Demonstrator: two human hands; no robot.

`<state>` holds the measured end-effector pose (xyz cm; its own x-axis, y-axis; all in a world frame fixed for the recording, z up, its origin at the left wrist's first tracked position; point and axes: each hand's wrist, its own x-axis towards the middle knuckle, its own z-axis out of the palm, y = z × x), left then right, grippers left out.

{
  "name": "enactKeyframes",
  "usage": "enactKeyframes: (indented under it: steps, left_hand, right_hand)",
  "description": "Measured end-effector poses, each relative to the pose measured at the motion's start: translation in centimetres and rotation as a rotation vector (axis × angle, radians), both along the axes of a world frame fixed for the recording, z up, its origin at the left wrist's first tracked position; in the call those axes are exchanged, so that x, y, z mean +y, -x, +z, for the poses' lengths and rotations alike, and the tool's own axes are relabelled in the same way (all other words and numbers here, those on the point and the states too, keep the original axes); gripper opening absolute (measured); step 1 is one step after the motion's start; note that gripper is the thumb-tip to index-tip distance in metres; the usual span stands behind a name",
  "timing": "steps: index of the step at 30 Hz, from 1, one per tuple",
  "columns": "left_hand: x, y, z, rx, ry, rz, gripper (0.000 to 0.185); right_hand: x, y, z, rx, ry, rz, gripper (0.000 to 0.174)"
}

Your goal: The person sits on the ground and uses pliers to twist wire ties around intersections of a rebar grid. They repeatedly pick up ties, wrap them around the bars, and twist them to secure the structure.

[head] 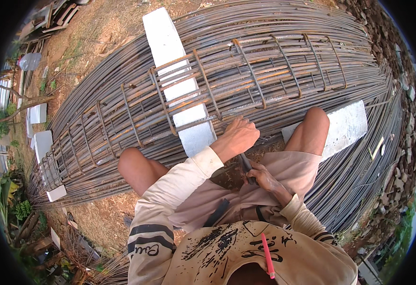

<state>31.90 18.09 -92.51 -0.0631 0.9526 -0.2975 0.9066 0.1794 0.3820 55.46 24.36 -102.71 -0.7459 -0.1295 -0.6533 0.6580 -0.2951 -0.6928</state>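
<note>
In front of me a long rebar cage with several rectangular stirrups (249, 74) rests on a white block (165, 39), above a wide bed of loose steel bars. My left hand (238, 137) is at the near side of the cage, beside the block, with curled fingers. Whether anything is inside those fingers is hidden. Just below it, between my knees, my right hand (265, 177) grips a dark hand tool (245, 164). The tool's upper end goes out of sight behind my left hand, so its exact kind cannot be told.
Another white block (347, 121) lies by my right knee. Loose reinforcing bars (347, 181) spread to the right, beside broken rubble (398, 181). More white blocks (44, 140) stand at the left, near a bare branch (22, 103). A pink pen-like stick (268, 256) hangs at my shirt collar.
</note>
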Motion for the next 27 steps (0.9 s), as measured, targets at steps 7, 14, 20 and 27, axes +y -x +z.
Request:
enactKeyframes:
  steps: [7,14,20,27]
  left_hand:
    - [-3.7,1.1,4.0,-0.344,-0.383,0.369,0.022]
    - [-15.3,4.1,6.8,-0.967,-1.089,1.324,0.034]
    - [-16.9,2.2,7.5,-0.938,-1.251,1.603,0.038]
    - [-12.8,-1.6,5.4,-1.16,-1.141,1.342,0.034]
  right_hand:
    - [-0.8,0.0,6.1,0.328,-0.206,0.032,0.072]
    - [-2.0,5.3,11.8,0.523,-0.397,0.175,0.071]
    - [-6.8,12.5,12.9,0.711,-1.074,0.029,0.052]
    - [-5.8,12.9,14.5,0.42,-0.101,-0.215,0.024]
